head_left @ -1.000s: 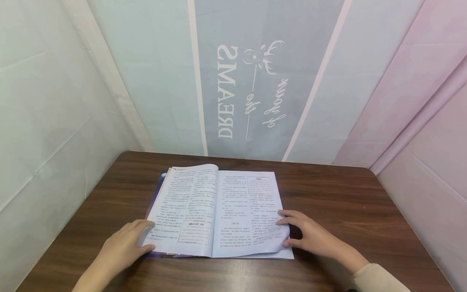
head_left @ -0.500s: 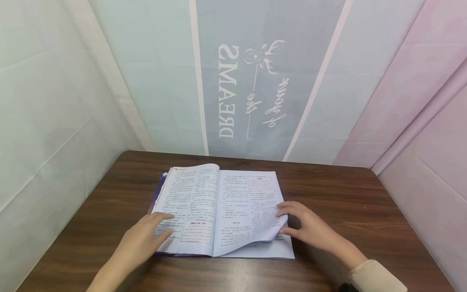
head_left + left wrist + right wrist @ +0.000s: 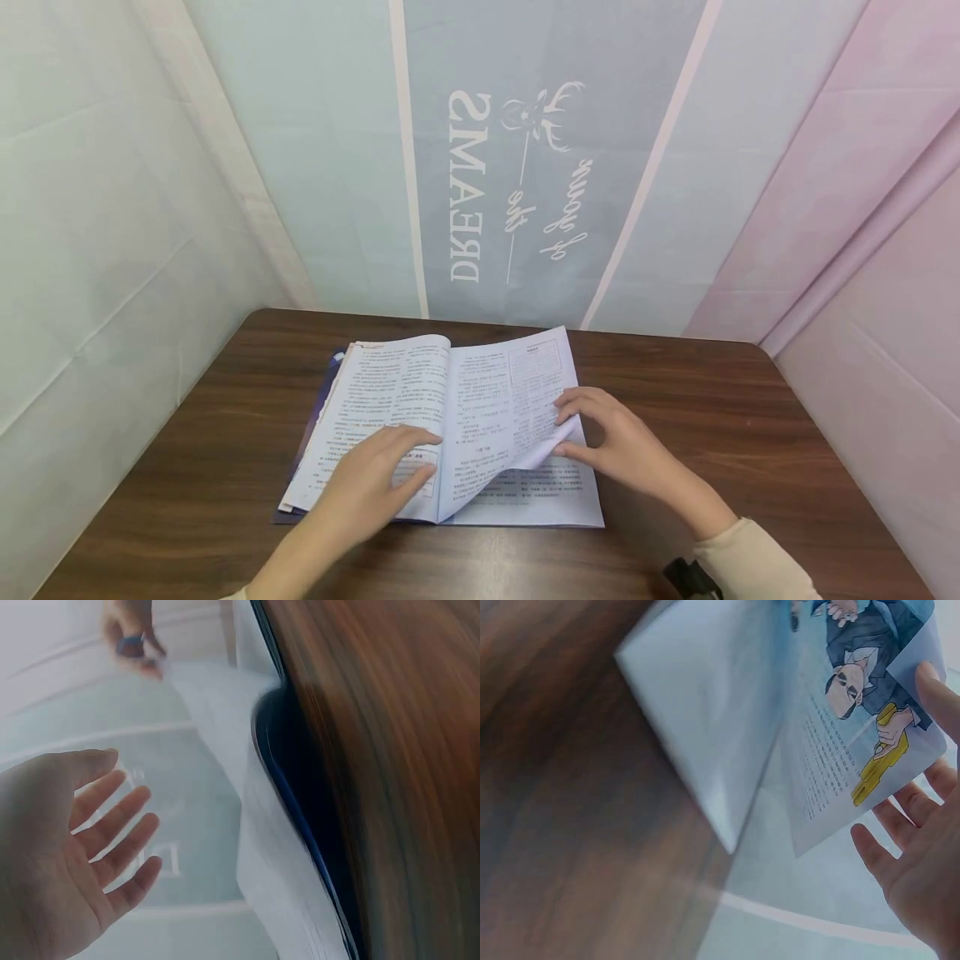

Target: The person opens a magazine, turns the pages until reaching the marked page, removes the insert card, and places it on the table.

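An open magazine [image 3: 375, 392] lies on the table, printed text on both pages. My right hand [image 3: 622, 442] pinches the outer edge of a right-hand page [image 3: 483, 408] between thumb and fingers. That page is lifted and curls up from its near corner, showing part of the printed page below [image 3: 555, 492]. In the right wrist view, the lifted page's other side carries a coloured drawing of a figure [image 3: 855, 675]. My left hand [image 3: 367, 483] is over the lower part of the left page, near the centre fold. Its fingers are relaxed, with nothing in them, as the left wrist view shows.
The dark wood-grain table [image 3: 697, 408] extends around the magazine. A dark blue cover edge [image 3: 318, 417] sticks out under the left pages. Behind the table hangs a printed curtain [image 3: 337, 167] with mirrored lettering. A black strap [image 3: 692, 577] is by the right sleeve.
My right hand has raised the page and drawn it up and leftwards, uncovering more of the one beneath. My left hand has left the magazine's left edge and moved right towards the fold.
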The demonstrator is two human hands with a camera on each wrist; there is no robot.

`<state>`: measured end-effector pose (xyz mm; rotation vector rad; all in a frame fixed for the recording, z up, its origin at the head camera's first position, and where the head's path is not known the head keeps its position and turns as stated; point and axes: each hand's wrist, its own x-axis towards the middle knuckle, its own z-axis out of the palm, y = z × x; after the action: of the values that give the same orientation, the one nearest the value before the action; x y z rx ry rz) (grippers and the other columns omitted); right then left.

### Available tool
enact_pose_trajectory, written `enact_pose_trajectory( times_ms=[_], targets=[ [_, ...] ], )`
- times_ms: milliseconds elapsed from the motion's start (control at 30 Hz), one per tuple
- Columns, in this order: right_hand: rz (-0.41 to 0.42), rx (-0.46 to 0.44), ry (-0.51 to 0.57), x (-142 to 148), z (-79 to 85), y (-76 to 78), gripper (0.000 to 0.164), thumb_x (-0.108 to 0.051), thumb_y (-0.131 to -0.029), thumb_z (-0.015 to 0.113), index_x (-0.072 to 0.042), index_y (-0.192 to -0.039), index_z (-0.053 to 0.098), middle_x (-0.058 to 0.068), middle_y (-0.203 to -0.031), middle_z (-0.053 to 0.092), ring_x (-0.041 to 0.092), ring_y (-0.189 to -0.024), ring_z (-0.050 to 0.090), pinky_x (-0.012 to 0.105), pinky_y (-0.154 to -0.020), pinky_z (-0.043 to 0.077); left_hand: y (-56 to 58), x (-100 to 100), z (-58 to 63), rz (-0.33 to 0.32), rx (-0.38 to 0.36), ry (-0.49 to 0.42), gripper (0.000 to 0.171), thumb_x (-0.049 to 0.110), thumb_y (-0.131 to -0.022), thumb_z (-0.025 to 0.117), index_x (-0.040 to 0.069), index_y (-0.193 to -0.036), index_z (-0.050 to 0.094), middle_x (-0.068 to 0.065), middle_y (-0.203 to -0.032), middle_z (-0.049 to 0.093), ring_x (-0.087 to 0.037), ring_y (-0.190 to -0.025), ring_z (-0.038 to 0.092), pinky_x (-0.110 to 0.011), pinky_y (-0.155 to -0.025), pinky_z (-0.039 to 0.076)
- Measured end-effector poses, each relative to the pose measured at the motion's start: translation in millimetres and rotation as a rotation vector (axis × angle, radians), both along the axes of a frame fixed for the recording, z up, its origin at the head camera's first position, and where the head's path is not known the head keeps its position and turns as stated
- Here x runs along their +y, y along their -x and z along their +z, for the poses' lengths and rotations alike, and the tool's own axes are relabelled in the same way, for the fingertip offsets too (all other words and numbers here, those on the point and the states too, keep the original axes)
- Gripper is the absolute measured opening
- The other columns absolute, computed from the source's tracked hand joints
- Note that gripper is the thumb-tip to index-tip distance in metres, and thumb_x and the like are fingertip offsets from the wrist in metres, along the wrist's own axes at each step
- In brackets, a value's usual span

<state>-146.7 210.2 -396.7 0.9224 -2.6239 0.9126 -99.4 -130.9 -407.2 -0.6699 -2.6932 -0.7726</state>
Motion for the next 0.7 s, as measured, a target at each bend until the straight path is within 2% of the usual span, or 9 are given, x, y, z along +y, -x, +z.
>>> enact_pose_trajectory(
  times_ms=[100, 200, 333, 467, 600, 700],
  targets=[
    [0.004, 0.01, 0.008, -8, 9.0, 0.4, 0.036, -0.022, -0.072, 0.09, -0.024, -0.098, 0.065, -0.005, -0.122, 0.062, 0.018, -0.12, 0.054, 0.02, -0.105, 0.037, -0.7, 12, 3.2, -0.065, 0.031, -0.024, 0.033, 0.026, -0.086, 0.079, 0.024, -0.117, 0.068, 0.012, -0.119, 0.066, -0.008, -0.112, 0.061, -0.033, -0.093, 0.053],
    [0.009, 0.023, 0.007, -15, 17.2, 0.3, 0.036, -0.024, -0.073, 0.089, -0.024, -0.099, 0.064, -0.006, -0.122, 0.062, 0.017, -0.12, 0.054, 0.027, -0.104, 0.041, -0.9, 23, 7.3, -0.121, 0.071, -0.055, 0.036, 0.026, -0.085, 0.079, 0.024, -0.119, 0.067, 0.013, -0.12, 0.065, -0.008, -0.113, 0.06, -0.032, -0.093, 0.053],
    [0.022, 0.038, 0.009, -25, 26.6, 0.0, 0.034, -0.026, -0.074, 0.089, -0.023, -0.097, 0.064, -0.005, -0.121, 0.063, 0.018, -0.121, 0.054, 0.037, -0.103, 0.044, 0.2, 35, 12.2, -0.173, 0.104, -0.082, 0.04, 0.027, -0.085, 0.08, 0.023, -0.122, 0.065, 0.012, -0.122, 0.065, -0.009, -0.114, 0.06, -0.032, -0.093, 0.053],
    [0.027, 0.041, 0.016, -34, 34.1, -0.7, 0.032, -0.027, -0.074, 0.088, -0.024, -0.095, 0.064, -0.006, -0.12, 0.063, 0.018, -0.124, 0.052, 0.042, -0.104, 0.043, 3.3, 45, 16.1, -0.224, 0.149, -0.088, 0.045, 0.027, -0.085, 0.08, 0.021, -0.126, 0.063, 0.011, -0.124, 0.064, -0.009, -0.114, 0.06, -0.032, -0.094, 0.052],
    [0.037, 0.059, 0.031, -41, 39.0, -1.2, 0.032, -0.027, -0.074, 0.089, -0.024, -0.095, 0.065, -0.007, -0.121, 0.063, 0.018, -0.125, 0.052, 0.044, -0.106, 0.042, 6.3, 54, 19.0, -0.259, 0.201, -0.106, 0.047, 0.023, -0.086, 0.079, 0.019, -0.13, 0.062, 0.01, -0.123, 0.065, -0.009, -0.112, 0.062, -0.03, -0.093, 0.053],
    [0.052, 0.093, 0.042, -45, 40.6, -1.1, 0.033, -0.027, -0.074, 0.089, -0.022, -0.098, 0.067, -0.006, -0.121, 0.064, 0.019, -0.124, 0.052, 0.044, -0.107, 0.041, 6.7, 57, 21.0, -0.258, 0.21, -0.129, 0.045, 0.017, -0.087, 0.078, 0.019, -0.129, 0.063, 0.009, -0.12, 0.067, -0.008, -0.108, 0.063, -0.029, -0.091, 0.054]
  ],
)
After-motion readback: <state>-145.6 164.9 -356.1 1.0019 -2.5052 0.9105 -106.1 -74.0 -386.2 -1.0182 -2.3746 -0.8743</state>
